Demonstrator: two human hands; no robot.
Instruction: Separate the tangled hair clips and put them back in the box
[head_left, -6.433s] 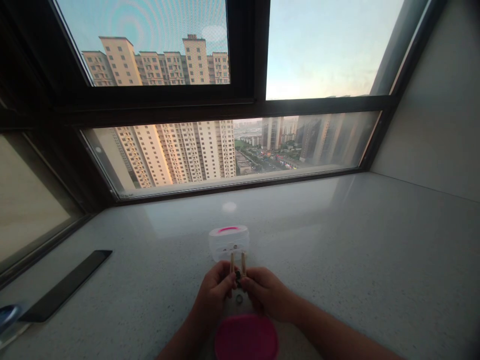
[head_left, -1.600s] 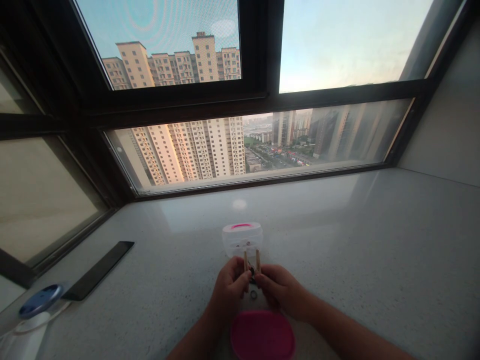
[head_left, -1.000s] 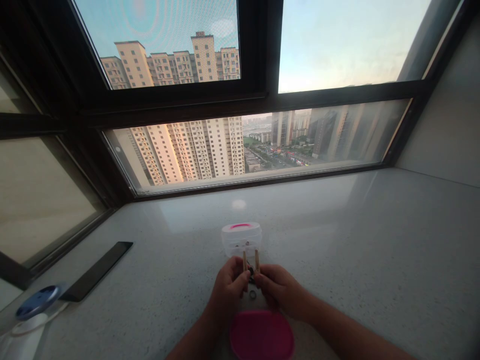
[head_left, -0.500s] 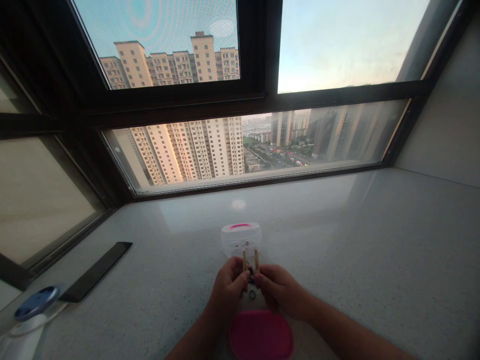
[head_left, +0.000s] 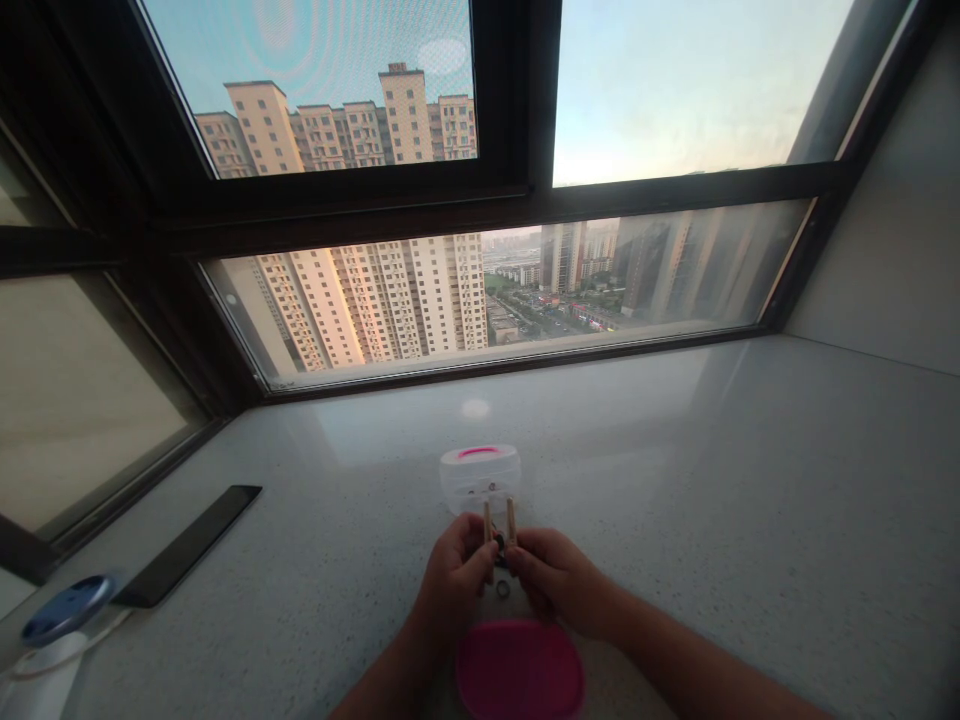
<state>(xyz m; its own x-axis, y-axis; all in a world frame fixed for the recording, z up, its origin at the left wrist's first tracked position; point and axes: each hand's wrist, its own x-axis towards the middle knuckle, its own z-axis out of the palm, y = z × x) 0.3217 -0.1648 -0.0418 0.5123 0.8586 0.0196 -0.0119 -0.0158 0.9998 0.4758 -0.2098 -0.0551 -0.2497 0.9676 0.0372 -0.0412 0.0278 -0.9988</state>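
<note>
My left hand [head_left: 454,572] pinches a slim, pale wooden stick [head_left: 487,518] between thumb and fingers, upright. In my right hand [head_left: 559,575] is a second wooden stick [head_left: 511,516] of similar size, held the same way. The two sticks stand side by side with a narrow gap. Small dark items [head_left: 500,543] show in that gap; their kind is too small to tell. Below the fingertips lies a small grey ring [head_left: 503,590] on the counter. Nearest to me is a pink oval lid [head_left: 520,668], and just beyond the sticks stands a translucent box [head_left: 480,472] with a pink handle.
A pale speckled counter [head_left: 675,480] runs up to the dark window frame [head_left: 525,365]. To the left lie a long dark flat object [head_left: 191,545] and a blue round-topped object with a white base [head_left: 71,608].
The whole view has shifted very slightly. Both hands keep their hold on the wooden sticks, with no clear movement.
</note>
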